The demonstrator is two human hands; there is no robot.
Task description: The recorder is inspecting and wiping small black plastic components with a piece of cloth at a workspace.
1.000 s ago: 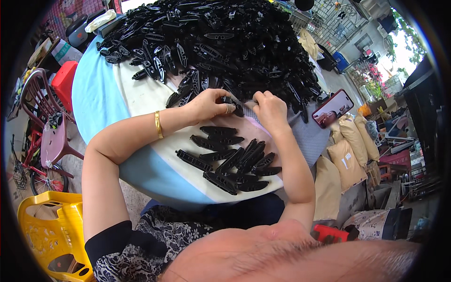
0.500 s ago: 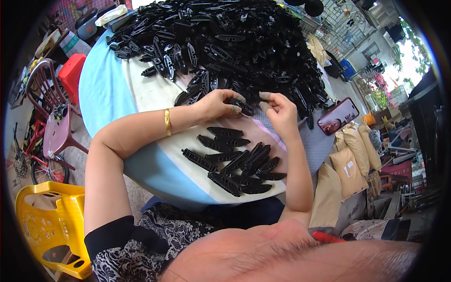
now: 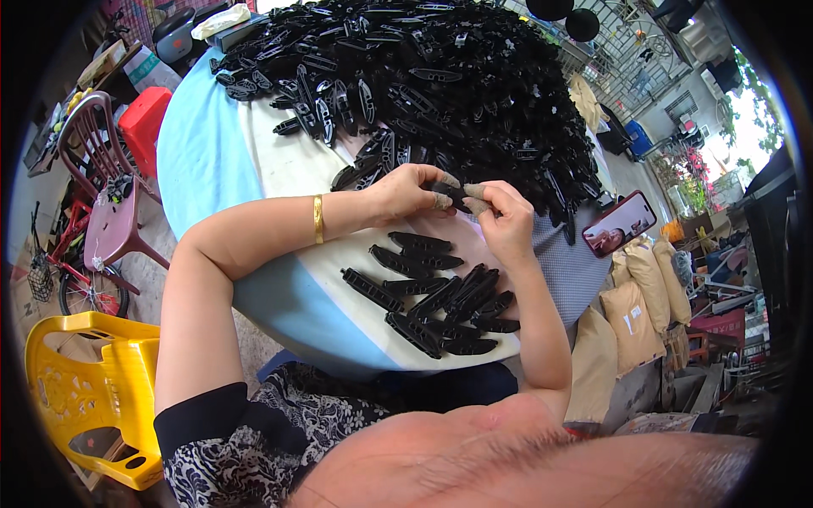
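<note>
- Your left hand (image 3: 408, 193): fingers curled shut in a pinch on one end of a small black plastic piece (image 3: 451, 193), held just above the table (image 3: 212, 161) at the near edge of the big heap; fingertips capped in grey covers; a gold bangle (image 3: 318, 218) sits on the wrist.
- Your right hand (image 3: 506, 222): thumb and forefinger closed on the other end of the same piece, the remaining fingers folded loosely; its tips also wear grey covers.
- Heap of black pieces (image 3: 449, 85): glossy, moulded, long and leaf-shaped with slots; it covers the far half of the table.
- Sorted batch (image 3: 440, 300): some dozen of the same pieces, lying flat and overlapping, just below your hands near the table's front edge.
- Table: round, smooth top, pale blue with a cream panel.
- Phone (image 3: 619, 223): red-edged, screen lit, lying at the table's right rim.
- Tan sacks (image 3: 635, 296): soft, filled, stacked on the floor to the right; one bears a small white label.
- Yellow plastic chair (image 3: 85, 381): perforated, lower left.
- Maroon plastic chair (image 3: 106, 212) and red stool (image 3: 144, 127): left of the table.
</note>
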